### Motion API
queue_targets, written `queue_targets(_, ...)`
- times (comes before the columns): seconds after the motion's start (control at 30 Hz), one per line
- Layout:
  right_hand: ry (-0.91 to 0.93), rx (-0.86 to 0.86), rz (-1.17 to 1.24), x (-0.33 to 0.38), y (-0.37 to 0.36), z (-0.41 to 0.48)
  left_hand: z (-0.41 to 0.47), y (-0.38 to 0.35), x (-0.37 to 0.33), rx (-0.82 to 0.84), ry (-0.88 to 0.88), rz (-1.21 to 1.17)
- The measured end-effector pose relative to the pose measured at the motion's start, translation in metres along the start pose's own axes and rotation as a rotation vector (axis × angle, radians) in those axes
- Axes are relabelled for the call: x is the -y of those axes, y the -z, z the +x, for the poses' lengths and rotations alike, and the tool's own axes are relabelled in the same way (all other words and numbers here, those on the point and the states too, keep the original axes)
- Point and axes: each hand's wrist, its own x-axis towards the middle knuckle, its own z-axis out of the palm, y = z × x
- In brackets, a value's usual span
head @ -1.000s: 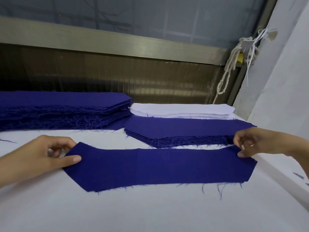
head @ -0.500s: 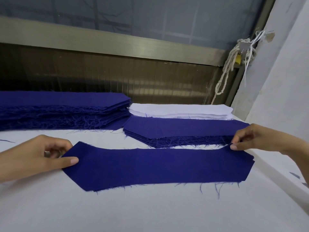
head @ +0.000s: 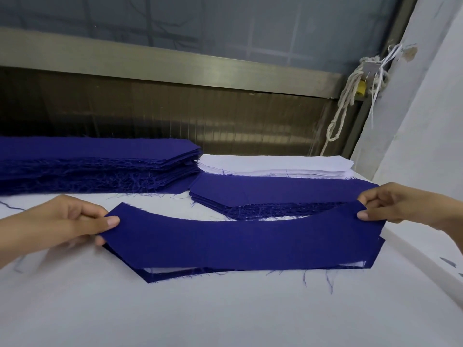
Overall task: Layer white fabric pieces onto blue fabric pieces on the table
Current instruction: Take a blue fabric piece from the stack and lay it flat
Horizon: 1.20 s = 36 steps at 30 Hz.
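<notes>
A long blue fabric piece (head: 240,242) with pointed ends hangs just above the table, sagging in the middle. My left hand (head: 65,224) pinches its left end and my right hand (head: 398,206) pinches its right end. Under it lie more layers: a strip of white fabric (head: 170,269) shows along the near edge, on top of another blue piece (head: 152,276). Behind sits a small stack of blue pieces (head: 273,191), and behind that a stack of white pieces (head: 273,165).
A tall, frayed stack of blue pieces (head: 95,164) fills the back left of the white table (head: 225,314). A metal-framed window wall runs behind. A white rope (head: 343,108) hangs at the back right beside a white wall.
Both hands have lifted the top blue piece by its ends off the layers beneath, so it now sags and a white strip shows below its near edge.
</notes>
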Motion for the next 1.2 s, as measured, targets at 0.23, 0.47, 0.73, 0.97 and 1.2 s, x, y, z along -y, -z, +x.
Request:
queue_targets(0.23, -0.049, -0.004, 0.028, -0.009, 0.006, 0.003, -0.008, -0.011, -0.014, 0.054, 0.052, -0.022)
queue_targets(0.47, -0.072, 0.046, -0.05, -0.02, 0.006, 0.008, -0.012, -0.023, -0.016, -0.005, 0.041, 0.057)
queue_targets(0.73, -0.093, 0.064, -0.158, -0.019, 0.001, 0.01, -0.008, -0.027, -0.008, -0.08, -0.005, 0.086)
queue_targets(0.97, -0.119, 0.087, -0.176, -0.02, 0.002, 0.009, -0.008, -0.024, -0.003, -0.108, -0.019, 0.148)
queue_targets(1.2, -0.156, 0.116, -0.191, -0.026, 0.006, 0.013, -0.009, -0.029, -0.007, -0.155, -0.025, 0.266)
